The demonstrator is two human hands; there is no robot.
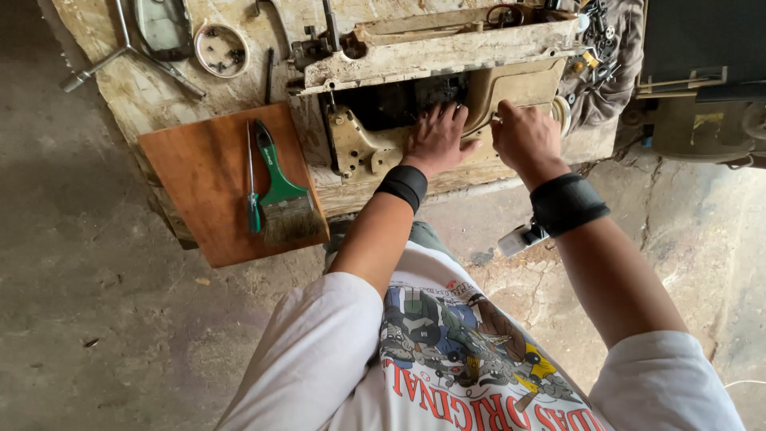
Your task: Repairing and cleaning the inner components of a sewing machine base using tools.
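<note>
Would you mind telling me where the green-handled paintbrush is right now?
In the head view, the green-handled paintbrush lies on the reddish wooden board, left of the left hand, beside a green screwdriver.

Two hands [435,140] [523,136], two black wristbands [403,185] [566,203], one paintbrush [283,195], one screwdriver [252,191], one wooden board [199,183].

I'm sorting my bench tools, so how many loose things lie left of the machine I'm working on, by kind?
Paintbrush: 1
Screwdriver: 1
Cross wrench: 1
Round lid holding small parts: 1
Wooden board: 1
Total: 5
Both the left hand and the right hand rest on the machine.
</note>
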